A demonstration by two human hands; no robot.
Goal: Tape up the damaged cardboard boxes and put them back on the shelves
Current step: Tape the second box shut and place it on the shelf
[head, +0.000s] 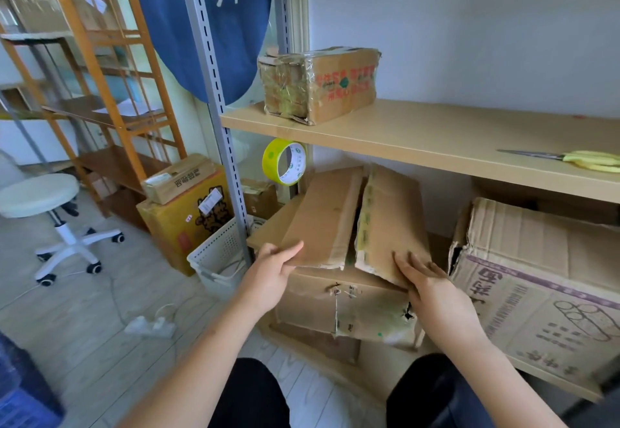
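Note:
A worn cardboard box (349, 306) sits on the lower shelf (553, 382) with its two top flaps raised and a gap between them. My left hand (271, 275) grips the near corner of the left flap, thumb on top. My right hand (432, 290) presses flat, straight fingers on the right flap. A yellow-green roll of tape (283, 165) stands behind the box. Yellow-handled scissors (587, 160) lie on the upper shelf (419, 135), at its right end. A small box wrapped in clear tape (318, 85) sits at that shelf's left end.
A large torn box (536, 276) fills the lower shelf on the right. On the floor to the left are a white basket (214, 256), a yellow carton (181, 223), a power strip (151, 325) and a white stool (40, 194). A wooden rack (110, 98) stands behind.

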